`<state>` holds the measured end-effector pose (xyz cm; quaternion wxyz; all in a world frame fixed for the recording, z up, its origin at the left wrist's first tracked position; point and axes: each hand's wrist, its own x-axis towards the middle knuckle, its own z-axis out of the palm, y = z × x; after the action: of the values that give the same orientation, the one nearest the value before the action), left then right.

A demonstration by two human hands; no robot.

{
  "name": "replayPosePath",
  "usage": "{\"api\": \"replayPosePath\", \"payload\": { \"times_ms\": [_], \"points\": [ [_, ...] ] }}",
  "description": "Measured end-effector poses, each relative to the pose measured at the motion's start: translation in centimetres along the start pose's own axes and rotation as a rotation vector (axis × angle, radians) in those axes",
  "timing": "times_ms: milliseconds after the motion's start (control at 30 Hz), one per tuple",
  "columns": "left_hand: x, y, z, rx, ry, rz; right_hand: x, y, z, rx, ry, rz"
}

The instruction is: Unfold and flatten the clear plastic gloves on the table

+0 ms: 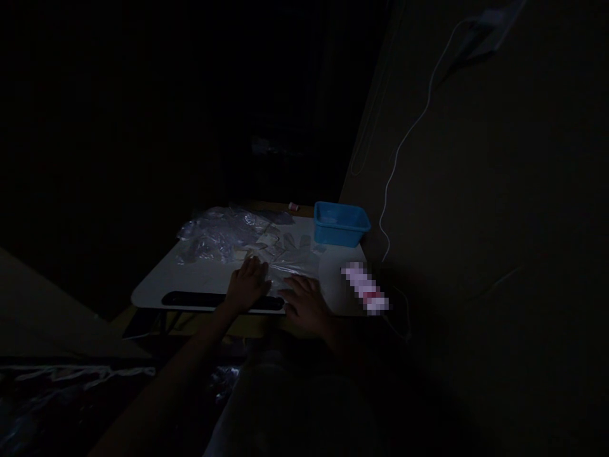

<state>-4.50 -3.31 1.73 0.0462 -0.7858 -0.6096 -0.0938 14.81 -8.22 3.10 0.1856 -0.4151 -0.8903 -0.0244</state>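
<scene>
The scene is very dark. My left hand (pixel 248 284) rests palm down on the small white table (pixel 190 279), its fingers lying on the edge of a clear plastic bag (pixel 290 263). My right hand (pixel 304 303) lies flat on the near right part of the same bag, fingers stretched out. Small pale pieces (pixel 266 244) lie on the table just beyond the hands. Neither hand grips anything that I can see.
A pile of clear plastic bags (pixel 219 231) sits at the table's far left. A blue plastic tub (pixel 340 223) stands at the far right corner. A dark strip (pixel 204 298) runs along the near edge. A white cable (pixel 404 146) hangs on the wall at right.
</scene>
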Motion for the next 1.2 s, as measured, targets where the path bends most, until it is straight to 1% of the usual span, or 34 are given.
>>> {"api": "replayPosePath", "payload": {
  "times_ms": [167,333,467,633,800,933,1033,1133,1200],
  "points": [
    [0.2,-0.4,0.0,0.011,0.001,0.035,0.7,-0.8,0.2,-0.008,-0.021,-0.035],
    [0.3,-0.2,0.0,-0.017,-0.019,0.000,0.8,-1.0,0.5,-0.009,-0.058,-0.070],
    [0.4,-0.5,0.3,-0.066,0.029,-0.028,0.7,-0.8,0.6,0.000,-0.063,-0.076],
    [0.4,-0.8,0.6,-0.093,0.084,-0.015,0.7,-0.7,0.6,0.014,-0.081,-0.076],
    [0.3,-0.8,0.5,-0.076,0.085,-0.010,0.8,-0.7,0.5,0.015,-0.126,-0.086],
    [0.3,-0.7,0.5,-0.081,0.094,-0.016,0.8,-0.8,0.3,0.013,-0.122,-0.109],
    [0.4,-0.8,0.9,-0.108,0.141,-0.021,0.8,-0.9,0.3,0.022,-0.088,-0.110],
    [0.6,-1.2,1.4,-0.171,0.213,-0.013,0.8,-0.9,0.5,0.034,-0.046,-0.044],
    [0.8,-1.5,1.6,-0.217,0.251,0.016,0.7,-0.8,0.6,0.032,-0.042,-0.026]
  ]
}}
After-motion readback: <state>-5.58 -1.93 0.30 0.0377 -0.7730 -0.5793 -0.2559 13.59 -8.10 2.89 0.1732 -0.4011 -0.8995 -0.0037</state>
